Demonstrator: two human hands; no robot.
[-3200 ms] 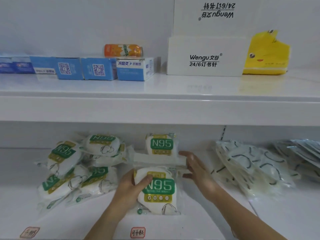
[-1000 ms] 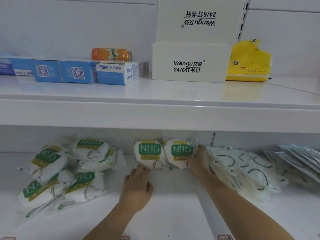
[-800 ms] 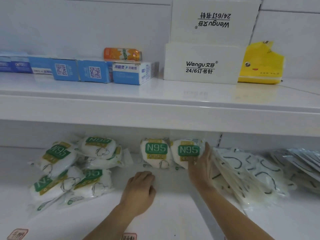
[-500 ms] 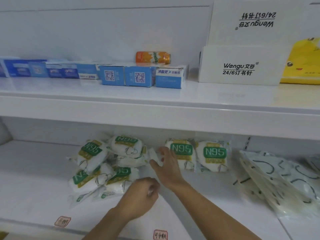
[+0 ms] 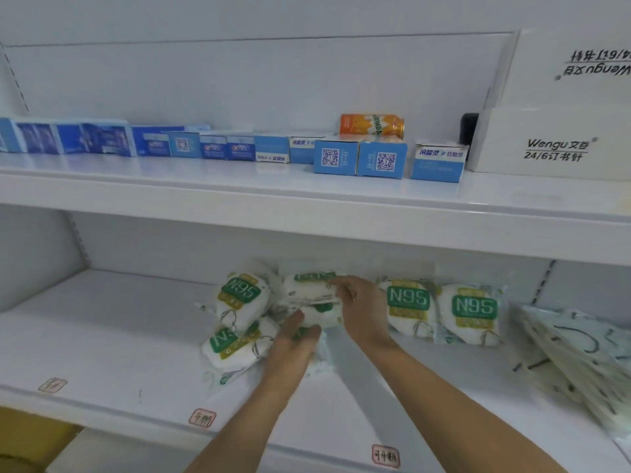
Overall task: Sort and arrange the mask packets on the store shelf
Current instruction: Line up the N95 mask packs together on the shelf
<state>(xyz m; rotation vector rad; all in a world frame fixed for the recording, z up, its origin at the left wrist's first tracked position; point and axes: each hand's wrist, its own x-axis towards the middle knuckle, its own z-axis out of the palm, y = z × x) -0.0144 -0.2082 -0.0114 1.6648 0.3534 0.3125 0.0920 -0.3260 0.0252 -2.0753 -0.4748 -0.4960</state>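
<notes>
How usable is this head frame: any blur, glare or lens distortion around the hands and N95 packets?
Head view: lighting is soft and even, with no harsh glare. The left hand and right hand are motion-smeared, as is the packet the right hand grips. The two upright N95 packets read clearly. Wide-angle bending shows in the upper shelf edge.
</notes>
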